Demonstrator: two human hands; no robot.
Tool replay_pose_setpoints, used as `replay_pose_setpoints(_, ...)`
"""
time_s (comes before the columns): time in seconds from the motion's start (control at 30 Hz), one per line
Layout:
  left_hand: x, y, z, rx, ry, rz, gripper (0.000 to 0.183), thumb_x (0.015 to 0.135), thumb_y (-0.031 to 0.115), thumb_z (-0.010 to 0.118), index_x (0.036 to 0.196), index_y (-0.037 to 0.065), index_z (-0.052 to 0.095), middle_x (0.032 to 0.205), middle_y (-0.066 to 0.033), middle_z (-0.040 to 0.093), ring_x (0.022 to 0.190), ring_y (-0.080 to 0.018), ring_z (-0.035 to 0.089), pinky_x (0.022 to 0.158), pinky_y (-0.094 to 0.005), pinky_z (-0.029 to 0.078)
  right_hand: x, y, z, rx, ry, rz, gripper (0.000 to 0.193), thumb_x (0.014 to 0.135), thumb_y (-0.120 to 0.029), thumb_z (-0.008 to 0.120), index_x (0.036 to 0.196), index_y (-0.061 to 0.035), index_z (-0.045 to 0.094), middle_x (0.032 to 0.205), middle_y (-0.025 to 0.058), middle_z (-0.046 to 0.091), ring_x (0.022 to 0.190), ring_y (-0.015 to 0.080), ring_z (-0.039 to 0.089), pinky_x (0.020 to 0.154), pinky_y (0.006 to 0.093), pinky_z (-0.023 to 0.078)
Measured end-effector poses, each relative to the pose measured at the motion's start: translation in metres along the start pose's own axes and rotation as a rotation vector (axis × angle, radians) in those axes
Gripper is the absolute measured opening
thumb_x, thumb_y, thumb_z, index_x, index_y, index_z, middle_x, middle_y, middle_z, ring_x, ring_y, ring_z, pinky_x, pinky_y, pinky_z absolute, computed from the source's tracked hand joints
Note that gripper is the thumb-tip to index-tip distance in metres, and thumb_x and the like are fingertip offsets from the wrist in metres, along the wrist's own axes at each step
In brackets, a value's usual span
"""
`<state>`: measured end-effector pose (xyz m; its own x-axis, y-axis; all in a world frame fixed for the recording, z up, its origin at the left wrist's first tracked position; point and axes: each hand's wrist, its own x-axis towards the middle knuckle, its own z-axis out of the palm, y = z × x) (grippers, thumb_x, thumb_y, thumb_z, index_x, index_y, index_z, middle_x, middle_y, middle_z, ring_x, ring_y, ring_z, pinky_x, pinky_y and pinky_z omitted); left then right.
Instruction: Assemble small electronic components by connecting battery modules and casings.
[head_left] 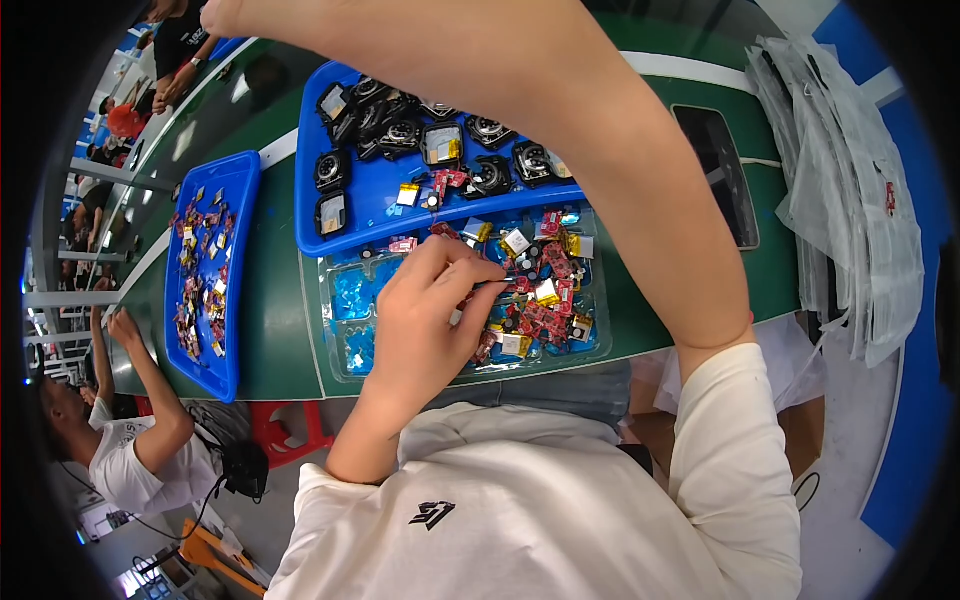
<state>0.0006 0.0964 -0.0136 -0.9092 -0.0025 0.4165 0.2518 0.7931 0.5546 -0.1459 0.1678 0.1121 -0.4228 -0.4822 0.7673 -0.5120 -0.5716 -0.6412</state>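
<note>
1. Head view: here come the left hand (425, 300) and its fingers, bunched toward a pinch over the middle of the clear tray (352, 321). Whether anything sits between the fingertips, I cannot tell.
2. Across the top sweeps the right forearm (620, 140), running to the upper left; its hand is beyond the frame, so no call on that grip.
3. Step in hand, as I judge it: handling small parts one by one. The next move seems to call for a light, precise pinch, since the pieces lie tangled.
4. Now the clear tray, centre frame: red circuit boards (547, 322) and silver-and-yellow battery cells (546, 292) heap its right side, right by those fingers, while blue flakes (352, 290) fill two left compartments.
5. Just above, a blue tray (370, 205) carries black watch cases (400, 135), with a few loose cells and boards near its lower edge.
6. Over on the left, a second blue tray (243, 240) holds another scatter of boards and cells. All three trays rest on the green worktop (285, 300).
</note>
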Motion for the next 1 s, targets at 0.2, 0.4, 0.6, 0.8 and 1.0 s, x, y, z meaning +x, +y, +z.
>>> replay_pose_setpoints(0.2,0.000,-0.002,-0.008,-0.041,0.267,0.212,0.024,0.064,-0.006,0.075,0.083,0.005,0.066,0.083,-0.0070,0.063,0.070,-0.0209,0.059,0.057,-0.0285,0.045,-0.001,-0.002,-0.004,-0.011,-0.026,0.042,0.026,0.082,-0.010,0.057,0.060,0.0027,0.056,0.049,0.0038,0.050,0.045,0.0058,0.041,0.043,0.0249,0.032)
replay_pose_setpoints(0.4,0.002,-0.003,-0.011,0.121,0.311,0.103,0.024,0.065,-0.005,0.074,0.085,0.007,0.066,0.083,-0.0066,0.062,0.070,-0.0215,0.055,0.058,-0.0288,0.042,0.000,0.007,0.005,-0.013,0.005,-0.002,0.026,0.082,-0.010,0.057,0.059,0.0030,0.056,0.049,0.0049,0.050,0.046,0.0068,0.042,0.044,0.0260,0.033)
replay_pose_setpoints(0.6,0.004,0.015,0.002,0.117,0.054,0.100,0.022,0.066,0.002,0.076,0.087,0.005,0.067,0.083,-0.0058,0.055,0.074,-0.0219,0.051,0.061,-0.0316,0.040,-0.002,-0.001,0.000,-0.048,-0.026,0.019,0.028,0.081,-0.010,0.057,0.057,0.0044,0.055,0.047,0.0054,0.048,0.045,0.0076,0.040,0.044,0.0274,0.033)
replay_pose_setpoints(0.8,0.008,0.010,0.006,0.017,-0.028,0.040,0.015,0.073,0.003,0.073,0.086,0.003,0.066,0.084,-0.0062,0.056,0.073,-0.0196,0.050,0.063,-0.0301,0.039,0.001,-0.005,0.005,-0.075,-0.060,0.116,0.029,0.081,-0.010,0.057,0.057,0.0065,0.055,0.046,0.0079,0.048,0.044,0.0093,0.041,0.044,0.0292,0.033)
replay_pose_setpoints(1.0,0.001,0.002,-0.005,-0.812,0.037,-0.592,0.010,0.088,0.006,0.064,0.092,-0.002,0.062,0.082,-0.0021,0.062,0.074,-0.0073,0.054,0.066,-0.0197,0.041,-0.003,-0.008,0.004,-0.167,-0.030,0.083,0.031,0.081,-0.010,0.057,0.056,0.0075,0.055,0.046,0.0105,0.049,0.044,0.0115,0.043,0.044,0.0302,0.035)
